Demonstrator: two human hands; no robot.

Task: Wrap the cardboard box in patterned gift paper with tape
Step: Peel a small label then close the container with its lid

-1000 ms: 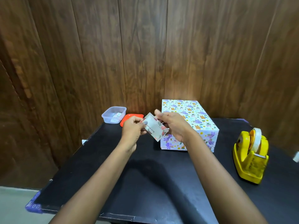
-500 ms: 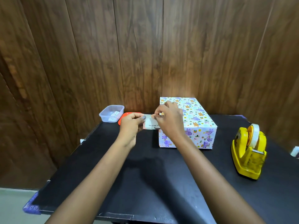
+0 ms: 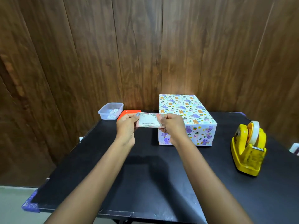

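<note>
Wall: I saw dark wood panels [image 3: 145, 54] standing directly behind the wrapped box.

Table: the black top [image 3: 145, 183] carried the wrapped box at its far side, close to the panels.

Wrapped box [image 3: 182, 107]: it sat flat on the table, covered in white paper printed with purple and orange animals. Its long axis ran from me toward the wall, skewed a little, and one short end faced me.

Tape dispenser [image 3: 247, 151]: yellow, loaded with a roll, it stood to the right of the box and well apart from it, with the cutter end nearer me.

Right hand [image 3: 173, 126]: I held it in front of the box's near left corner, thumb and fingers pinching the right end of the card. I could not tell whether it touched the box.

Left hand [image 3: 127, 126]: just left of the box, its fingertips pinched the card's left end.

Container [image 3: 110, 110]: a clear tub stood further left of the box, near the wall, with small bits inside that I could not make out.

Lid [image 3: 127, 112]: orange, it lay flat between the container and the box.

Card [image 3: 148, 122]: a small tag was held above the table beside the box's left edge. Its long axis ran left to right, and the print read upside down to me.
</note>
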